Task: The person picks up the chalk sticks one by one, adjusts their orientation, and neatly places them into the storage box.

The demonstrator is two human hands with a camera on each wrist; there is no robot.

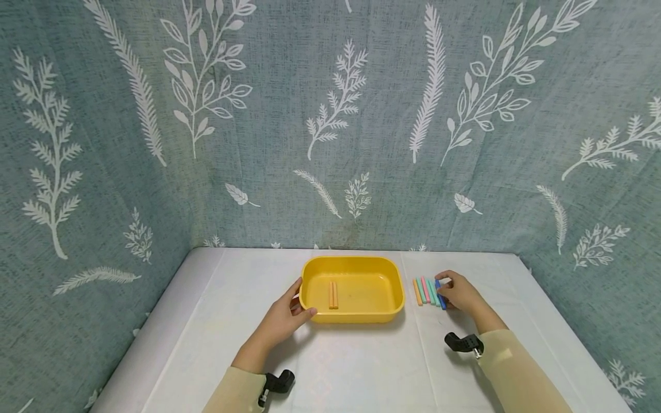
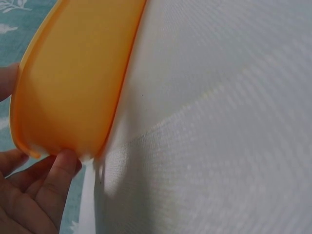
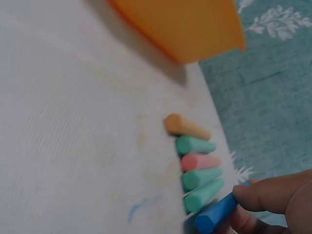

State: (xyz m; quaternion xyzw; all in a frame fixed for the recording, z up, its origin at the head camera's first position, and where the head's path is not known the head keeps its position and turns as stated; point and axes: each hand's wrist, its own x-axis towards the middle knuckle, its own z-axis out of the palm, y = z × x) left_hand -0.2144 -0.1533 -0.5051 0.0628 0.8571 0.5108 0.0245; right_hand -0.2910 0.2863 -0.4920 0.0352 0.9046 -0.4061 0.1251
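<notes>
A yellow tray (image 1: 393,287) sits mid-table with two orange chalk sticks (image 1: 333,295) lying inside. My left hand (image 1: 289,312) holds the tray's near-left corner, thumb against the rim; the left wrist view shows the thumb (image 2: 57,181) touching the tray wall (image 2: 73,87). To the tray's right lies a row of chalk sticks: orange (image 3: 186,126), green (image 3: 195,145), pink (image 3: 200,162) and two more green. My right hand (image 1: 457,293) pinches the blue chalk (image 3: 219,213) at the row's right end, still low at the table.
The table is covered in white cloth (image 1: 361,367). A teal leaf-print curtain (image 1: 330,126) closes off the back and both sides. The tray's orange outer wall (image 3: 185,24) stands just left of the chalk row.
</notes>
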